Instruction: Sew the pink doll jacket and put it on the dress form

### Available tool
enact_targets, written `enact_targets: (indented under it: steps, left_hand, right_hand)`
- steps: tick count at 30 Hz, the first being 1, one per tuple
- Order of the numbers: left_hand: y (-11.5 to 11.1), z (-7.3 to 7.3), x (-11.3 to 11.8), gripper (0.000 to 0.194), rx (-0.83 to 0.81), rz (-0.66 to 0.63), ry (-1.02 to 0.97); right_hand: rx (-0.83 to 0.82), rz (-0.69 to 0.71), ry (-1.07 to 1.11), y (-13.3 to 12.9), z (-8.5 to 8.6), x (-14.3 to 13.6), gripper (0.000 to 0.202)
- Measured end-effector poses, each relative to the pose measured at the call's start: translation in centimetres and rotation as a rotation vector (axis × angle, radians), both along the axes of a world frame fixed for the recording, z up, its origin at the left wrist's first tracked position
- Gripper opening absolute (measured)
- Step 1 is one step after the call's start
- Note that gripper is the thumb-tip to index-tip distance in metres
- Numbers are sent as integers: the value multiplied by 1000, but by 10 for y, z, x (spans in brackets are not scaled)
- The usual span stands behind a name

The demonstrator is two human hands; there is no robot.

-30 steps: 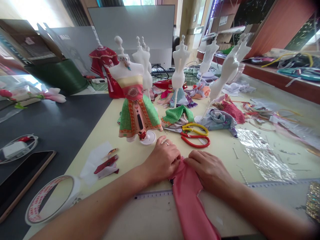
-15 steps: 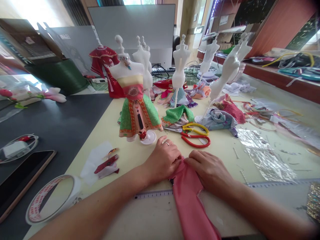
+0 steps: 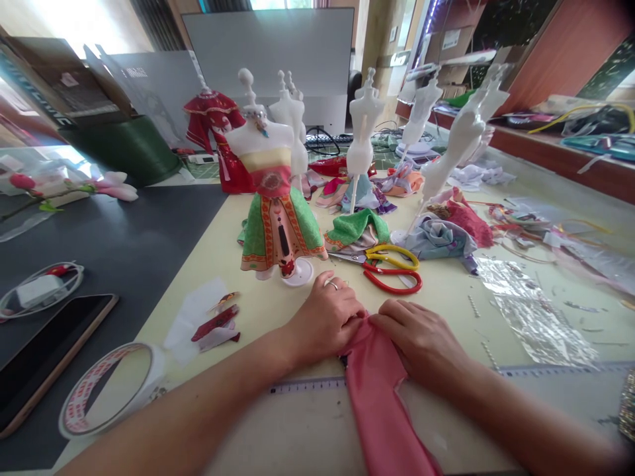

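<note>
A strip of pink satin fabric point(image 3: 378, 396) runs from between my hands down to the bottom edge of the view. My left hand point(image 3: 327, 320), with a ring on one finger, pinches its upper left end. On the other side, my right hand point(image 3: 421, 334) grips the upper right edge, fingers curled and close to the left fingertips. A small dark patch shows under the fabric's left edge. Just beyond my hands lie scissors point(image 3: 391, 266) with one yellow and one red handle. A doll-size mannequin in a green and pink dress point(image 3: 282, 225) stands behind my left hand.
Bare white mannequins point(image 3: 364, 132) stand at the back among fabric pieces. At left are a tape roll point(image 3: 157, 370), a phone point(image 3: 54, 357) and fabric scraps point(image 3: 215, 324). Clear plastic film point(image 3: 538, 317) lies at right. A ruler point(image 3: 307, 385) passes under my hands.
The whole view has shifted slightly, so everything appears a little farther right. Both hands keep their hold on the pink fabric, with hardly any movement.
</note>
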State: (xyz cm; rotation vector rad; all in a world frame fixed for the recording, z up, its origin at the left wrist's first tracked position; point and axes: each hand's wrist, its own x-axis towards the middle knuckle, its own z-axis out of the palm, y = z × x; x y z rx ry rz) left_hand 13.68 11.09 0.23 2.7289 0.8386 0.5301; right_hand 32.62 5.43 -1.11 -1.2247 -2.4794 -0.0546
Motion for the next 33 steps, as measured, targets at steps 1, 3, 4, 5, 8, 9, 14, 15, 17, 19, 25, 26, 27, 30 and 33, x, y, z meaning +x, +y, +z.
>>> enact_targets:
  steps: [1, 3, 4, 5, 8, 9, 14, 15, 17, 19, 25, 26, 27, 30, 33]
  left_hand:
    - [0, 0, 0, 17, -3, -3, -4]
    - [0, 0, -1, 17, -5, -8, -13]
    - [0, 0, -2, 17, -5, -9, -17]
    - [-1, 0, -2, 17, -5, -10, -19]
    - [-2, 0, -3, 17, -6, -14, -20]
    - [-2, 0, -4, 17, -6, -16, -19]
    - [-3, -1, -5, 18, 7, -18, -17]
    - [-3, -1, -5, 18, 7, -18, -17]
    - [-3, -1, -5, 18, 3, -17, -11]
    - [-3, -1, -5, 18, 1, -18, -2]
    - [-4, 1, -5, 17, 0, -25, 29]
    - [-4, 2, -6, 17, -2, -27, 31]
    - [-4, 2, -6, 17, -3, -29, 32]
    - [-5, 4, -7, 17, 10, -29, 31]
    - [-6, 5, -8, 19, 37, -31, 52]
  right_hand:
    - [-1, 0, 3, 0, 0, 0, 25]
    - [-10, -2, 9, 0, 0, 0, 25]
    - [-15, -6, 14, 0, 0, 0, 24]
    - [-15, -13, 23, 0, 0, 0, 24]
    - [-2, -47, 56, 0, 0, 0, 25]
    - [8, -59, 65, 0, 0, -1, 26]
    - [52, -89, 93, -1, 3, 0, 27]
    - [57, -86, 95, -1, 3, 0, 26]
    - [55, -69, 90, -2, 4, -1, 26]
    - [32, -44, 70, -2, 4, -1, 27]
    - [-33, -34, -33, 0, 6, -2, 25]
    - [-34, -34, -54, 1, 7, -2, 25]
    - [-33, -33, -75, 1, 7, -3, 24]
    - [-17, -21, -117, 2, 6, -3, 25]
    - [3, -16, -126, 2, 5, -2, 23]
